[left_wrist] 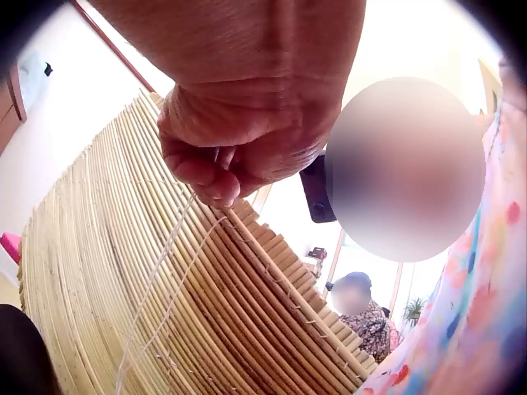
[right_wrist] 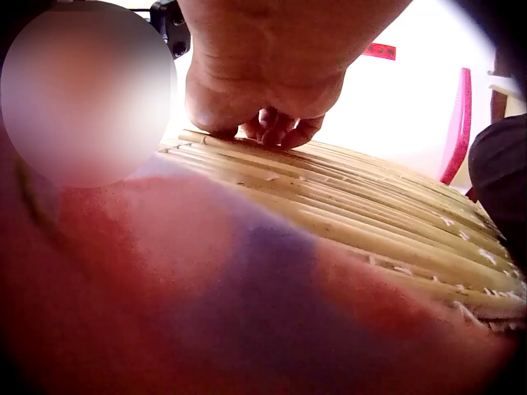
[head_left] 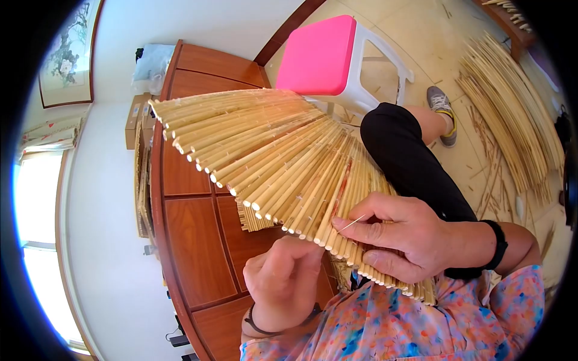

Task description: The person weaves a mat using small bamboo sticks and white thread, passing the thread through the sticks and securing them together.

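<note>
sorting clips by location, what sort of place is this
Probably a room in a home, used as a workspace: a framed picture, a wooden cabinet and stalks on the tiled floor.

The tiled floor [head_left: 418, 30] bore a pile of long stalks [head_left: 512, 108], loose scraps [head_left: 490, 159] beside it, a pink-topped white stool [head_left: 316, 54] and a grey shoe [head_left: 439, 100].
</note>
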Demonstrator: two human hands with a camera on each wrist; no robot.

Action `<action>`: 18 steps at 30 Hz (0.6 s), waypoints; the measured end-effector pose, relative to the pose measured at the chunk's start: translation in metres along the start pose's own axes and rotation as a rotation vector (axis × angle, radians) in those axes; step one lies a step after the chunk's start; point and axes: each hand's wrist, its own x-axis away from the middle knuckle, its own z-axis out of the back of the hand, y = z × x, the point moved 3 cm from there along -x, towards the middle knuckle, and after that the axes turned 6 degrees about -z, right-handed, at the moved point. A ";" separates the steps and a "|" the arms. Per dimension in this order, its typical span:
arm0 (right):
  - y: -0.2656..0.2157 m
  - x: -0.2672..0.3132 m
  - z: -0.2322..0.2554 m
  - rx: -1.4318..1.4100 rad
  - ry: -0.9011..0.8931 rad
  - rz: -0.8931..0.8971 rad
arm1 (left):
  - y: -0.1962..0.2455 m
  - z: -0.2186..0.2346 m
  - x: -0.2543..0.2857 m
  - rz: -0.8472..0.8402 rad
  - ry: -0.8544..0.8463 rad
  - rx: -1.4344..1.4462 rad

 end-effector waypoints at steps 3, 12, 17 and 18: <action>0.001 0.001 0.001 -0.024 0.024 -0.001 | 0.002 -0.008 0.002 0.051 0.026 0.035; -0.012 -0.001 0.007 -0.051 0.057 -0.081 | 0.004 -0.012 0.008 0.129 0.042 0.107; -0.017 0.001 0.006 0.059 0.007 -0.196 | -0.016 0.039 -0.015 0.057 0.340 0.184; -0.017 0.002 0.007 0.066 -0.004 -0.209 | -0.023 0.049 -0.028 0.010 0.487 0.275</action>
